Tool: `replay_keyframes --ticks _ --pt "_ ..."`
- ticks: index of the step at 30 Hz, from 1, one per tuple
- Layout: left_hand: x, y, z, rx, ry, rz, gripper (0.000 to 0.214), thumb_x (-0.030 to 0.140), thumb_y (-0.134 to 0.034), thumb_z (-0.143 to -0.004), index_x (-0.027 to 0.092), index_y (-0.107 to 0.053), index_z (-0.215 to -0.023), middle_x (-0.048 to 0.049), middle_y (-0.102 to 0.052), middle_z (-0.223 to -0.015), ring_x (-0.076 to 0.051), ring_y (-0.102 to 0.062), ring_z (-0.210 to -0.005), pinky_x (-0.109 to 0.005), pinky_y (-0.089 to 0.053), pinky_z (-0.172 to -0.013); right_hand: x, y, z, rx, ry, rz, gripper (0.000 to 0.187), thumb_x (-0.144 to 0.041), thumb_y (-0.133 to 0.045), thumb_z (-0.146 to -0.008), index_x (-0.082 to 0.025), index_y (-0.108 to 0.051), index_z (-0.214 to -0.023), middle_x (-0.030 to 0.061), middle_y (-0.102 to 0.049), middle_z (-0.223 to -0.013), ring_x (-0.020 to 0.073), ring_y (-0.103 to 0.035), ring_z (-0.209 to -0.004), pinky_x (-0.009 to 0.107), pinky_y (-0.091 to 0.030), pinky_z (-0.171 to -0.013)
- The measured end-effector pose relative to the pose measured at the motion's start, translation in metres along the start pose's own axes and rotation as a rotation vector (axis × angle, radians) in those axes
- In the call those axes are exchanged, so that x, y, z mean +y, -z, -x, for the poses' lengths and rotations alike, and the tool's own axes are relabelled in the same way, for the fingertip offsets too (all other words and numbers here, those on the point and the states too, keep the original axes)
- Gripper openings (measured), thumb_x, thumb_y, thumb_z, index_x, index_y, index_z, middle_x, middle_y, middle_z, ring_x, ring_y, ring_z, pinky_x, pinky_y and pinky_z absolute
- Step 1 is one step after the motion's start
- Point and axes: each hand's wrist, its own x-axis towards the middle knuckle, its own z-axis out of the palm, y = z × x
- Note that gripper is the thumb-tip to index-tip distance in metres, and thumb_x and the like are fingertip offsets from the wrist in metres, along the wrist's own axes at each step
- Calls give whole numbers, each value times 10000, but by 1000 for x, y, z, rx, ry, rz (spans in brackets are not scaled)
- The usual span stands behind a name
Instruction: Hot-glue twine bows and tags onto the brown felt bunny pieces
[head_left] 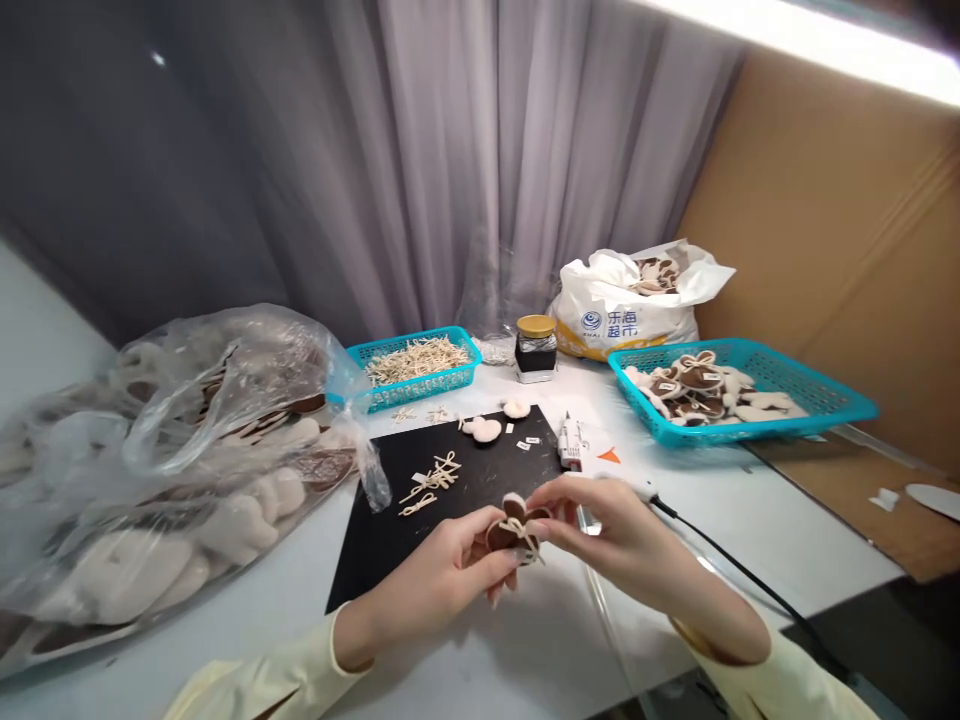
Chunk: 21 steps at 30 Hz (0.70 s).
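A small brown felt piece with pale fluffy edging and a cream cord bow [516,528] is held up over the front of the table. My left hand [457,565] grips it from the left, thumb across its lower part. On the other side my right hand [600,525] pinches its upper right edge between thumb and fingers. Just beyond lies a black mat [390,460] bearing several loose cord bows [439,475], fluffy cream pieces [484,429] and tiny white labels [523,446]. A glue gun [637,487], partly hidden by my right hand, lies behind it.
Left, a big clear plastic bag [180,420] bulges with fluffy and brown pieces. One turquoise basket [442,382] holds cord bows; another [750,430] holds decorated pieces. A gold-lidded jar [535,350] and a white shopping bag [630,310] stand behind. A black cable [742,555] runs right.
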Motion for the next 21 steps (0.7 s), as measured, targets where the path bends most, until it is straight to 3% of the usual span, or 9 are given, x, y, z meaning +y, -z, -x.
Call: replay_keyframes --ticks 3,5,6,8,10,12,14,16,21 --pt "4 -3 -5 -17 -41 45 328 344 -602 -806 196 -506 -1082 -20 -581 -892 -136 -526 -774 -277 -419 -723 -4 14 2 108 6 -13 121 -291 -566 -836 -198 -644 -830 13 -680 -717 152 -596 -619 256 -469 -560" --pt "8 0 -6 19 -71 29 426 339 -641 -777 226 -471 -1150 -47 -562 -1037 -154 -524 -875 -279 -413 -755 3 46 6 289 -29 37 143 -324 -577 -827 -197 -640 -844 33 -687 -782 171 -614 -693 279 -474 -619" --pt "9 3 -6 50 -77 -7 428 341 -647 -771 232 -479 -1150 -50 -555 -1059 -158 -519 -888 -274 -410 -750 9 67 8 456 -44 95 160 -354 -613 -792 -201 -646 -827 35 -685 -780 177 -615 -698 288 -471 -629" --pt "11 9 -5 121 -72 -97 335 349 -639 -775 223 -546 -1072 -37 -571 -991 -158 -514 -855 -264 -404 -725 24 110 10 780 -196 227 245 -418 -630 -757 -198 -659 -862 57 -676 -821 197 -622 -727 314 -465 -647" --pt "13 14 -5 179 -59 -153 230 348 -640 -768 207 -607 -947 -20 -585 -888 -161 -514 -820 -258 -399 -708 39 145 11 863 -360 354 299 -456 -664 -693 -167 -664 -772 90 -646 -734 235 -612 -720 338 -428 -607" --pt "15 18 -5 219 -48 -171 180 345 -653 -750 195 -636 -848 -16 -600 -841 -169 -524 -808 -253 -398 -693 50 163 13 941 -379 383 293 -438 -688 -659 -161 -646 -742 139 -631 -832 268 -600 -810 357 -417 -640" --pt "17 21 -6 237 -38 -199 171 351 -661 -738 188 -654 -790 -10 -610 -799 -160 -528 -758 -237 -388 -642 53 161 17 992 -333 332 281 -435 -656 -698 -178 -636 -810 144 -622 -932 271 -590 -871 368 -434 -688" --pt "19 21 -6 233 -39 -228 177 360 -656 -743 184 -672 -758 -3 -610 -738 -142 -518 -691 -226 -377 -597 47 142 23 957 -263 205 286 -443 -592 -762 -202 -621 -914 109 -634 -947 248 -606 -860 375 -470 -708" --pt "22 15 -2 185 -42 -187 230 376 -594 -795 176 -707 -814 -21 -650 -714 -120 -519 -597 -229 -405 -568 12 71 29 535 -158 -461 179 -303 -626 -771 -209 -626 -923 63 -663 -853 200 -641 -826 314 -527 -686"
